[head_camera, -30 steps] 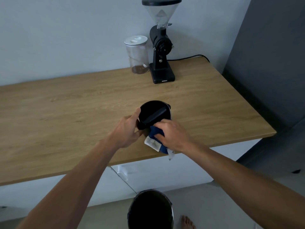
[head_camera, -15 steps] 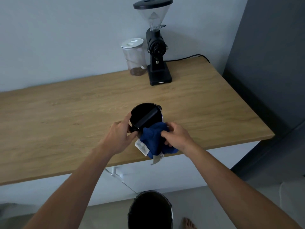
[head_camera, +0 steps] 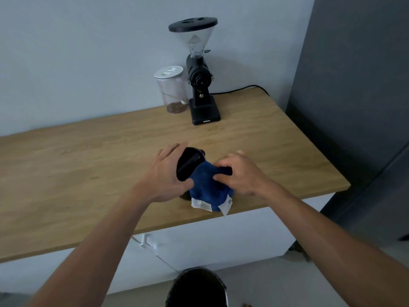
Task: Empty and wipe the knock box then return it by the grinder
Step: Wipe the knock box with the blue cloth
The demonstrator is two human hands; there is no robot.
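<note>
The black round knock box (head_camera: 188, 163) with its crossbar is tilted on its side above the wooden counter (head_camera: 88, 165), its opening turned up and to the left. My left hand (head_camera: 167, 173) grips its rim and side. A blue cloth (head_camera: 208, 189) with white labels is draped over the box's right side and bottom. My right hand (head_camera: 241, 173) presses the cloth against the box. The black grinder (head_camera: 200, 85) with a clear hopper stands at the back of the counter.
A clear jar (head_camera: 172, 89) with a white lid stands left of the grinder. A black cable (head_camera: 241, 89) runs behind it. A dark bin (head_camera: 197, 289) sits on the floor below the counter edge. A dark panel (head_camera: 354, 85) rises at the right.
The box has been tipped from upright onto its side. The blue cloth has moved up and over its outside, with my right hand now on top of the cloth.
</note>
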